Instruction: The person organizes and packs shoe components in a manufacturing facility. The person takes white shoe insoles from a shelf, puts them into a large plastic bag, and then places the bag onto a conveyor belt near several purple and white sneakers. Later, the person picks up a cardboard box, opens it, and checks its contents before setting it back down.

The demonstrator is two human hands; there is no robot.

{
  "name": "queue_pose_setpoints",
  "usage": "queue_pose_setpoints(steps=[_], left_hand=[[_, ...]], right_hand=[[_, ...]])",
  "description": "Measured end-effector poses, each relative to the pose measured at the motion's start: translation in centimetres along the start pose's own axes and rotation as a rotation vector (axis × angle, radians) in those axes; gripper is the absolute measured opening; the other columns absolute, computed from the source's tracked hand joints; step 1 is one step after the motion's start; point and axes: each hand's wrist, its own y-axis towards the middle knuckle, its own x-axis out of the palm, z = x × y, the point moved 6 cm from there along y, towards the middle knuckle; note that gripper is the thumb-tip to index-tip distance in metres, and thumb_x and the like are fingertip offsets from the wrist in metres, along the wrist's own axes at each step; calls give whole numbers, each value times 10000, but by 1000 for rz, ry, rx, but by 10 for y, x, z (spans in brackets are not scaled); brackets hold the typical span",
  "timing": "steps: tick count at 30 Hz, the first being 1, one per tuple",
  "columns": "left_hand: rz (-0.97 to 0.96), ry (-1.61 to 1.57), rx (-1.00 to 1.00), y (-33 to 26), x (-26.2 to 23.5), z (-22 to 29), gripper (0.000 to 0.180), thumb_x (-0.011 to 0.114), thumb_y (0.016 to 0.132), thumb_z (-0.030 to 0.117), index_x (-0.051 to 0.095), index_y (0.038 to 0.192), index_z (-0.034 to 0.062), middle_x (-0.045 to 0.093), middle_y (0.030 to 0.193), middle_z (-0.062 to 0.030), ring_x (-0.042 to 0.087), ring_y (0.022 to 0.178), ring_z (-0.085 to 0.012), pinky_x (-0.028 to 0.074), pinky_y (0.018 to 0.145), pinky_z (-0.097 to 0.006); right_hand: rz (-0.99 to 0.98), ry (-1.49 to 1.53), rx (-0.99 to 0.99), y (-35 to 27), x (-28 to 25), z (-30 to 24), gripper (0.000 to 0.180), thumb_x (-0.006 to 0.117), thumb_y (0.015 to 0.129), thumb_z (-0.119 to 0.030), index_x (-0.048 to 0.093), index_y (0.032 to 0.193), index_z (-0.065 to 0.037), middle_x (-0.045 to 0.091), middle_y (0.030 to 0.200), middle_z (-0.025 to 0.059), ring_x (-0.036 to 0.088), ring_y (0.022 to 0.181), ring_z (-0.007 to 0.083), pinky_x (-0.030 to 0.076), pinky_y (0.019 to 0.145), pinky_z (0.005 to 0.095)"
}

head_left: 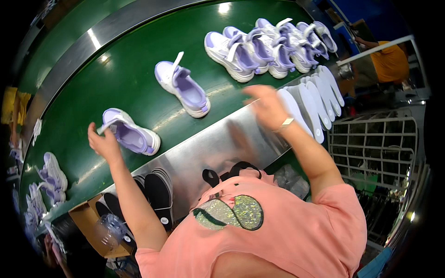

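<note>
I have the left arm [136, 199] stretched forward, left hand [103, 144] over the belt [134, 90], fingers curled. The right arm [315, 155] slants inward, the blurred right hand [268, 107] above the belt's near edge, fingers pointing left.

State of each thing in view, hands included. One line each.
Left hand: at nearest shoe's strap; grip unclear
Right hand: blurred, nothing seen in it
Nearest shoe: upright, foot opening uncovered
Middle shoe: upright, strap raised, standing alone
Upper-right shoes: grouped close together, upright
Pale insoles: overlapping, fanned out
Black insoles: stacked
Cardboard box: open
</note>
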Motion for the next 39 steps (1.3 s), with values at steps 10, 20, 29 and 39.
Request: queue_pose_setpoints(steps=[10, 20, 29, 39], left_hand=[[-546, -523, 311, -34, 102, 175, 666, 672, 650, 269, 357, 1179, 14, 468, 1114, -199, 435, 1047, -328, 379, 845, -389], [-929, -638, -84, -52, 122, 161, 313, 536, 711, 263, 541, 893, 7, 597, 767, -133, 577, 703, -253, 441, 625, -339], [-871, -629, -97, -64, 121, 150, 331, 517, 772, 302, 565, 857, -14, 593, 768, -178, 572, 724, -304, 438, 645, -365], [-903, -804, -377, -74, 139, 124, 367, 457, 784, 292, 547, 860, -56, 580, 801, -224, 559, 770, -342, 425, 694, -381]], right_hand=[[-72, -331, 745, -151, -83, 188, 407, 701, 595, -252, 473, 851, -33, 539, 810, 161, 511, 756, 308, 411, 696, 368], [42, 767, 785, -76, -86, 89, 187, 585, 743, -212, 562, 741, -27, 513, 663, -5, 478, 612, 48, 380, 520, 185], [-728, 30, 172, 78, 114, -39, 224, 558, 681, -242, 620, 670, -26, 567, 619, 112, 557, 605, 224, 444, 585, 332], [-793, -504, -69, 59, 88, -59, 266, 555, 664, -263, 571, 791, -30, 566, 862, 153, 566, 732, 279, 456, 670, 367]])
